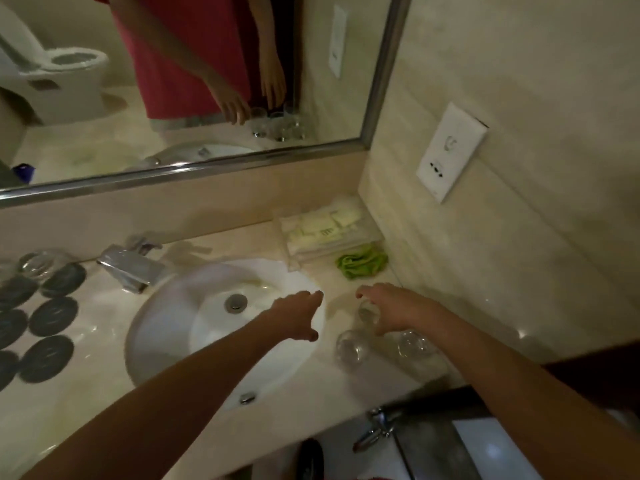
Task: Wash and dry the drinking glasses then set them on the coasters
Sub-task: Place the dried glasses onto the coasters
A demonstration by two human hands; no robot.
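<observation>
Three clear drinking glasses stand on the counter right of the sink (166, 327): one (366, 312) under my right hand, one (349, 348) nearer me, one (414, 342) to its right. My right hand (394, 308) arches over the far glass, fingers and thumb spread to either side of its top; no firm grip shows. My left hand (298, 317) reaches over the sink's right rim, fingers straight, holding nothing. Several dark round coasters (53, 315) lie left of the sink. Another glass (38, 265) sits at the far left by them.
A chrome faucet (130, 266) stands behind the basin. A green cloth (362, 263) lies crumpled in the back right corner beside a clear tray of white packets (322, 230). A wall socket (450, 150) is on the right wall. The mirror (194, 168) runs along the back.
</observation>
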